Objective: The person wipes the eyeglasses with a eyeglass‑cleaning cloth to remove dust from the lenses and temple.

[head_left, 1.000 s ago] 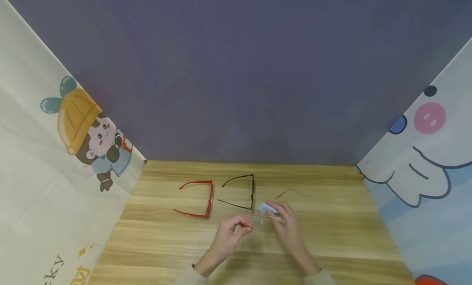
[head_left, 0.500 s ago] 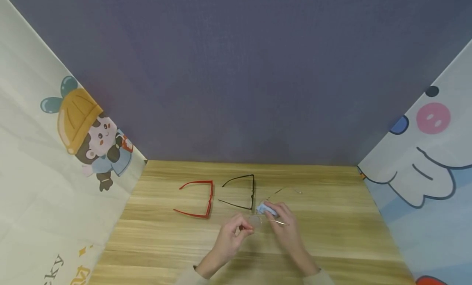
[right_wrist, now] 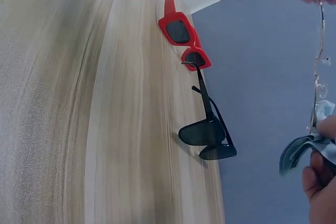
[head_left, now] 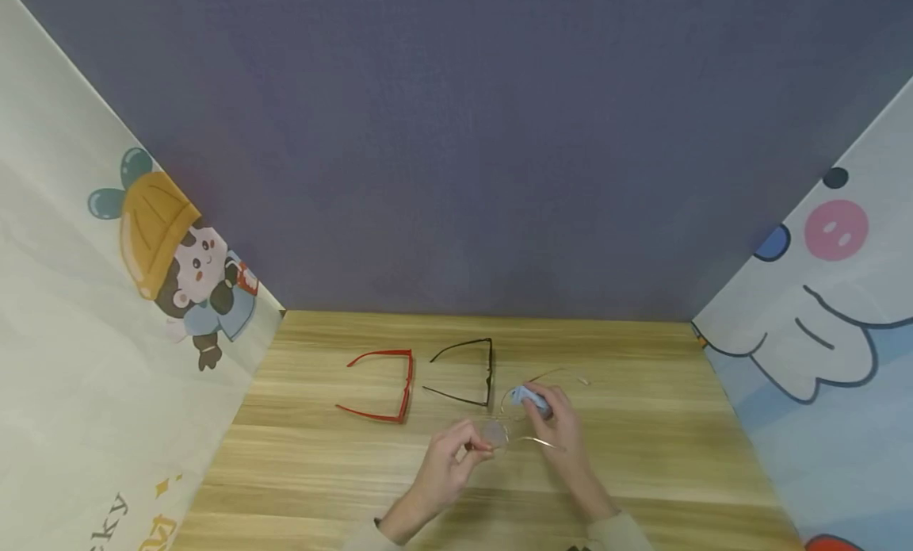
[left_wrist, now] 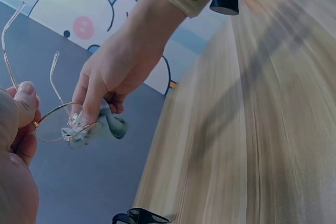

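Note:
Thin gold wire-rimmed glasses (head_left: 495, 434) with clear lenses are held up over the table, their temples unfolded. My left hand (head_left: 444, 462) pinches them at one outer corner, by the hinge. My right hand (head_left: 561, 434) grips a bunched light-blue cloth (head_left: 531, 400) at the other lens. In the left wrist view, the right hand's fingers press the cloth (left_wrist: 116, 124) at that far rim, partly covering it. The right wrist view shows the frame (right_wrist: 318, 61) edge-on between both hands.
Red-framed sunglasses (head_left: 406, 384) lie unfolded on the wooden table (head_left: 321, 472), at the left. Black sunglasses (head_left: 489, 373) lie beside them, nearer the hands. A dark wall (head_left: 456, 154) closes the back, with patterned curtains (head_left: 820, 361) at both sides.
The glasses have tilted, so the lens near my left hand now shows more fully. My right hand and the cloth have shifted slightly right. Both pairs of sunglasses stay put.

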`<state>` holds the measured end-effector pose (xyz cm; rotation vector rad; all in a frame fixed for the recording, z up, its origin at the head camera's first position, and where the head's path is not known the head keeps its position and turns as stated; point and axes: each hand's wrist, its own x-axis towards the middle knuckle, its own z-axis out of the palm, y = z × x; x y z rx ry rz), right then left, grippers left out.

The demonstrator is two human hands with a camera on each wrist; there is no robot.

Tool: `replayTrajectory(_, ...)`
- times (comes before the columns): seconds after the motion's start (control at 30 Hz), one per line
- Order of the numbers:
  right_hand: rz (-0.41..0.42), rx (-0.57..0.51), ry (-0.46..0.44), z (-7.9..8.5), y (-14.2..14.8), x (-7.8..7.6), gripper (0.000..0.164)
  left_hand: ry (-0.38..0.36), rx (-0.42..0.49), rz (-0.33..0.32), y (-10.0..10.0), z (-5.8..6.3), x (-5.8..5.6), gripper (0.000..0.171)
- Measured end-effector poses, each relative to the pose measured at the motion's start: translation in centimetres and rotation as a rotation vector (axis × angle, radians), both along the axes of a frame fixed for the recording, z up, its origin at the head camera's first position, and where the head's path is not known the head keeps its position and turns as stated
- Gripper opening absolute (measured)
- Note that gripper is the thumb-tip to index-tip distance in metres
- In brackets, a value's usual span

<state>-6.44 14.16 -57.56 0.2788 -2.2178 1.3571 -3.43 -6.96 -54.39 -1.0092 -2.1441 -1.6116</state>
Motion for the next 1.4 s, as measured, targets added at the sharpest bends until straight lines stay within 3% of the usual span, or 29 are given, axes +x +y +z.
replayTrajectory(0.3,0.09,0.069,0.056,1.2,0.1,0.3,0.027,0.037,-0.016,0.002,0.2,0.1,0.1,0.02)
replayTrajectory(0.6,0.174,0.075,-0.044,1.6,0.1,0.8,0.026,0.02,-0.025,-0.004,0.1,-0.3,0.0,0.017)
replayTrajectory(0.8,0.138,0.062,-0.034,1.5,0.1,0.7,0.027,0.094,-0.042,-0.014,0.1,-0.4,-0.3,0.023)
replayTrajectory(1.0,0.037,0.023,-0.033,1.5,-0.1,0.1,0.024,0.131,-0.047,-0.037,0.2,-0.3,-0.3,0.025)
replayTrajectory(1.17,-0.02,0.006,-0.026,1.4,-0.1,-0.3,0.022,0.132,-0.051,-0.041,0.3,-0.5,-0.3,0.028)
replayTrajectory(1.4,-0.018,0.008,-0.034,1.2,0.0,-0.3,0.023,0.13,-0.05,-0.039,0.3,-0.6,-0.2,0.027)
